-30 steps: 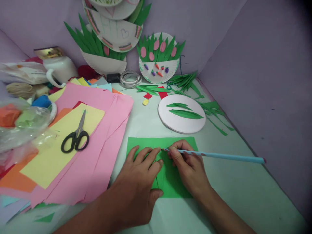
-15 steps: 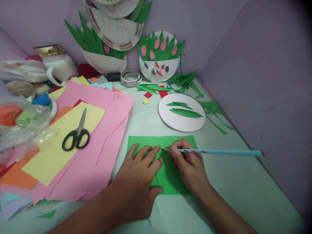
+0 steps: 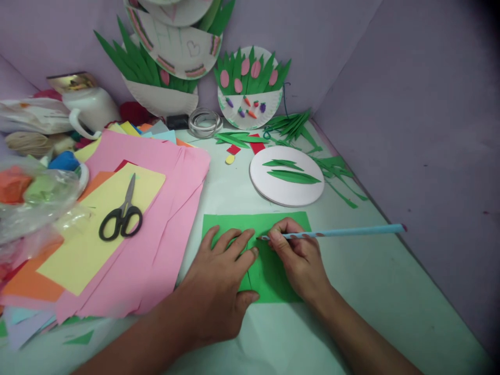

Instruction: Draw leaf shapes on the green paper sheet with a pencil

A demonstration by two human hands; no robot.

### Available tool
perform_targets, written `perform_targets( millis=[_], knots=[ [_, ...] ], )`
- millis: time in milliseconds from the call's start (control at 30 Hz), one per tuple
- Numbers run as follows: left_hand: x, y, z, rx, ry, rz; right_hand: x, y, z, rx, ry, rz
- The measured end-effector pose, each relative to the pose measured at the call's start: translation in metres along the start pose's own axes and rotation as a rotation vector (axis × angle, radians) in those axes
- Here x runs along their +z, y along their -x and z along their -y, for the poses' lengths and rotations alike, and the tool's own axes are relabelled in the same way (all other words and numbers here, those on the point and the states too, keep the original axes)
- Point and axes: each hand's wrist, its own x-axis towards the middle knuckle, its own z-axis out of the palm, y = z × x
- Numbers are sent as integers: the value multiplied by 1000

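A green paper sheet (image 3: 275, 276) lies flat on the table, with a thin dark line near its middle. My left hand (image 3: 222, 281) rests on its left part, fingers spread, holding nothing. My right hand (image 3: 299, 258) is closed around a light blue pencil (image 3: 351, 230), whose tip touches or hovers just over the sheet near my left fingertips. Beyond the sheet, a white round plate (image 3: 287, 192) carries narrow green paper leaves (image 3: 294, 177).
Black-handled scissors (image 3: 125, 213) lie on yellow paper (image 3: 78, 260) over pink sheets (image 3: 187, 177) at the left. Decorated paper plates (image 3: 250, 107) lean on the back wall, near a white mug (image 3: 94, 109) and tape rolls (image 3: 205, 123). Green scraps (image 3: 336, 169) lie at right.
The view has shifted slightly, so most things appear a little further left and up. The pencil's far end has tilted up a little; both hands keep nearly the same places on the sheet.
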Motion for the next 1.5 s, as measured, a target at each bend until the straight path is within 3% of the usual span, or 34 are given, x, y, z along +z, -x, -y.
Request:
perform_targets(
  millis=[1500],
  knots=[
    [-4, -2, -2, 2, -41, 39, -3, 9, 4, -111, 44, 17]
  ],
)
